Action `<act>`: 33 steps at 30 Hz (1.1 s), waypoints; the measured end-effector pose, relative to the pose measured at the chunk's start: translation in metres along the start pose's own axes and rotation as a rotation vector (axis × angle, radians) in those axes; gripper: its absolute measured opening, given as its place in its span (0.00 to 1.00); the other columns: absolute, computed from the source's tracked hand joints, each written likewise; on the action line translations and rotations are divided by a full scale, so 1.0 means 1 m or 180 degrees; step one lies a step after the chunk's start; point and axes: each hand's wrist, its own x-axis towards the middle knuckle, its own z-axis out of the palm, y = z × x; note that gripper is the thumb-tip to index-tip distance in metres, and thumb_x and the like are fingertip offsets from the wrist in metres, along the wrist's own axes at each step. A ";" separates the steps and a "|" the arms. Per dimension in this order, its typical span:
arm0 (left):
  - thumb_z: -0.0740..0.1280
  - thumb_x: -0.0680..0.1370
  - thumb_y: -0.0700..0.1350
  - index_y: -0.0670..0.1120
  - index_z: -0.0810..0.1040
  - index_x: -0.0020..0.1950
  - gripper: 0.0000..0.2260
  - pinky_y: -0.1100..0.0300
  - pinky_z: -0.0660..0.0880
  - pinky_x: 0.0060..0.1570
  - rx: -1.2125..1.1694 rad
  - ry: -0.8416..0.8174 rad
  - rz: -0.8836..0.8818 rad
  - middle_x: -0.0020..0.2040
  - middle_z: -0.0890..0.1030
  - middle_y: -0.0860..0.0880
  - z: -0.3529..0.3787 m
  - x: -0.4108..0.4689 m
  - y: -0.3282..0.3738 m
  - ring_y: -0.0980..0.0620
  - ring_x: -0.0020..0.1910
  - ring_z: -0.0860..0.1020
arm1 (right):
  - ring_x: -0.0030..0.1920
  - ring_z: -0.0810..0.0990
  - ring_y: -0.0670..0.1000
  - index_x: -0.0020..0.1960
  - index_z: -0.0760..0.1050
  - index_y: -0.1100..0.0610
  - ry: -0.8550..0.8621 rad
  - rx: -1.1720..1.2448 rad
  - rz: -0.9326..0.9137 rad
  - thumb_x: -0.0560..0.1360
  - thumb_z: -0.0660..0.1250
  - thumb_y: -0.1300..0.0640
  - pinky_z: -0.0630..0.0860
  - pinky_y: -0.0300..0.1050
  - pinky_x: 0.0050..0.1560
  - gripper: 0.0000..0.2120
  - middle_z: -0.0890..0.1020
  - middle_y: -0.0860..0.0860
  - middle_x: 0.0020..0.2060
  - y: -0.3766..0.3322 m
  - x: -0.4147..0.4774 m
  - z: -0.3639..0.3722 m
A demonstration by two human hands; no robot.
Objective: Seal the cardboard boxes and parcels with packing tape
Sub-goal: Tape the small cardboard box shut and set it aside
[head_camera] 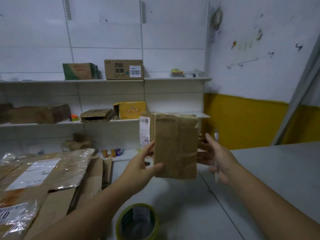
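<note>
Head view: over the grey table point(259, 170), a brown cardboard parcel banded with clear tape point(174, 149) is held up at centre. The yellow-rimmed tape roll point(138, 205) stands at 6 o'clock.

The left hand point(138, 163) grasps the parcel's 9 o'clock edge. The right hand point(218, 158) steadies the 3 o'clock side and clutches a slim pale tool point(216, 135).

This looks like a seam check; any open seam would call for picking up the roll. The white shipping label point(144, 130) is too blurred to read.

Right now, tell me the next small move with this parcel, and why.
Probably set the parcel down on the table beside the tape roll. The left hand and right hand both hold it in the air, the right also grips a thin tool, and the roll lies untouched, so no hand is free for tape.
</note>
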 end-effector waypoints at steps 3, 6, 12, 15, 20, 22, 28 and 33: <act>0.65 0.75 0.32 0.64 0.69 0.60 0.28 0.58 0.78 0.48 0.0190 0.0159 0.0222 0.57 0.74 0.54 0.000 -0.001 0.008 0.54 0.51 0.76 | 0.38 0.80 0.51 0.55 0.79 0.50 0.0082 -0.0168 -0.0144 0.75 0.59 0.34 0.59 0.39 0.24 0.23 0.84 0.49 0.39 -0.006 -0.004 -0.001; 0.57 0.80 0.35 0.49 0.77 0.58 0.15 0.51 0.75 0.59 -0.1407 -0.0172 -0.0575 0.60 0.79 0.47 0.006 0.002 0.016 0.49 0.56 0.79 | 0.29 0.71 0.48 0.53 0.79 0.54 0.0366 -0.0204 -0.0429 0.78 0.62 0.43 0.66 0.40 0.27 0.16 0.78 0.49 0.31 0.003 -0.005 -0.003; 0.58 0.77 0.57 0.50 0.74 0.63 0.19 0.44 0.72 0.61 -0.1752 -0.0562 -0.1203 0.60 0.80 0.47 0.021 0.016 0.007 0.44 0.60 0.77 | 0.37 0.77 0.53 0.48 0.81 0.55 0.0582 -0.0174 -0.0482 0.78 0.64 0.57 0.75 0.50 0.40 0.07 0.84 0.51 0.39 0.041 -0.005 -0.014; 0.62 0.77 0.43 0.42 0.75 0.60 0.13 0.47 0.76 0.55 -0.1874 -0.0446 -0.1569 0.55 0.80 0.41 0.021 0.018 -0.004 0.41 0.56 0.78 | 0.28 0.64 0.49 0.43 0.77 0.57 0.0770 -0.0381 -0.0125 0.80 0.59 0.63 0.61 0.42 0.31 0.10 0.79 0.56 0.37 0.056 -0.002 -0.026; 0.60 0.80 0.39 0.41 0.77 0.55 0.08 0.50 0.77 0.52 -0.1548 0.0349 -0.2023 0.57 0.78 0.39 0.012 0.028 -0.009 0.41 0.55 0.78 | 0.31 0.67 0.51 0.47 0.72 0.64 0.1215 0.0087 0.0515 0.82 0.53 0.63 0.60 0.40 0.27 0.11 0.72 0.57 0.34 0.053 0.018 -0.045; 0.60 0.80 0.38 0.42 0.75 0.57 0.08 0.53 0.76 0.50 -0.1010 0.1081 -0.1560 0.57 0.77 0.41 0.002 0.037 -0.001 0.44 0.54 0.76 | 0.36 0.78 0.52 0.49 0.75 0.59 0.1015 -0.0099 0.0372 0.81 0.59 0.56 0.58 0.37 0.23 0.09 0.81 0.57 0.38 0.039 0.020 -0.056; 0.65 0.78 0.46 0.52 0.74 0.60 0.11 0.65 0.74 0.50 0.0932 -0.0237 0.0112 0.53 0.78 0.56 0.015 0.031 0.067 0.59 0.53 0.76 | 0.37 0.76 0.51 0.42 0.77 0.58 0.0727 -0.0914 -0.0081 0.77 0.63 0.43 0.58 0.39 0.25 0.18 0.81 0.53 0.40 -0.016 0.013 -0.068; 0.71 0.73 0.55 0.54 0.66 0.69 0.28 0.61 0.73 0.55 0.2723 -0.1634 -0.0202 0.61 0.75 0.52 0.048 0.045 0.064 0.55 0.54 0.74 | 0.46 0.79 0.52 0.62 0.70 0.57 0.0514 -0.1629 -0.0313 0.73 0.70 0.43 0.68 0.36 0.24 0.25 0.79 0.55 0.54 -0.006 0.005 -0.050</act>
